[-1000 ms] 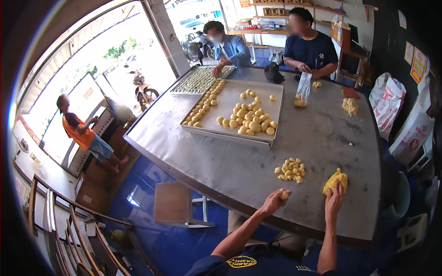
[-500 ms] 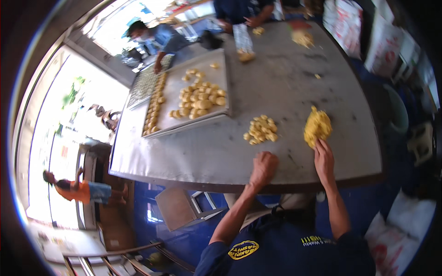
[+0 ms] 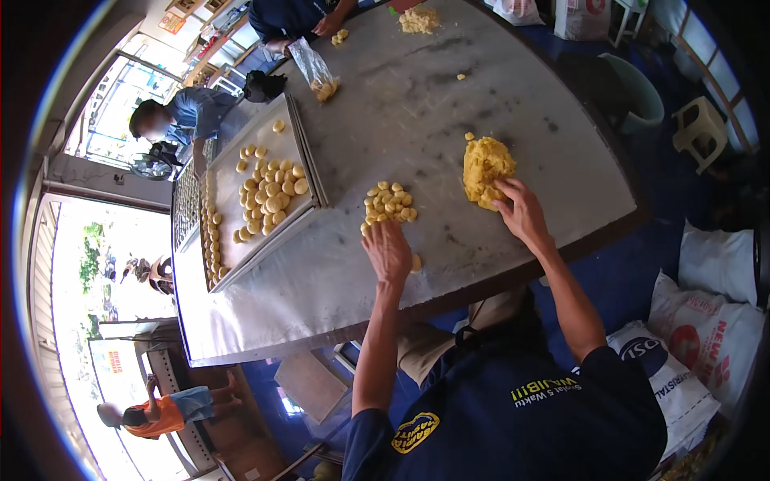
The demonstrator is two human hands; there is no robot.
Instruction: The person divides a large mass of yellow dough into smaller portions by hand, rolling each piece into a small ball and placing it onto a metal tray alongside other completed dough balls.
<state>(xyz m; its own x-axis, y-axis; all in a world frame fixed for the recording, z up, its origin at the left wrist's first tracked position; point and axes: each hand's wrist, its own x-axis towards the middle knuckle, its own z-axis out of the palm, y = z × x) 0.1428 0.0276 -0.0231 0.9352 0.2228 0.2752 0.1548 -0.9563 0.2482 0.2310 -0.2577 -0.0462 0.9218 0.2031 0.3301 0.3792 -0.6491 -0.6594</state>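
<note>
A rough lump of yellow dough (image 3: 485,164) lies on the metal table, with a small crumb of dough at its far end. My right hand (image 3: 523,215) has its thumb and fingers closed on the near edge of that lump. To the left is a heap of small pale-yellow dough pieces (image 3: 391,200). My left hand (image 3: 387,255) lies palm down at the heap's near side, fingers stretched out and touching or just short of the closest pieces. One more dough piece (image 3: 415,263) shows beside that hand, partly hidden by it.
On the left of the metal table (image 3: 385,104) stands a tray (image 3: 301,148) of round dough balls. Across from me a person (image 3: 301,20) stands near a plastic bag (image 3: 313,68); another person (image 3: 188,116) reaches to the tray's far side. White sacks (image 3: 698,321) rest on the right.
My left hand has gone from a closed fist at the table edge to stretched fingers by the small pieces. My right hand stays at the dough lump. The view has turned.
</note>
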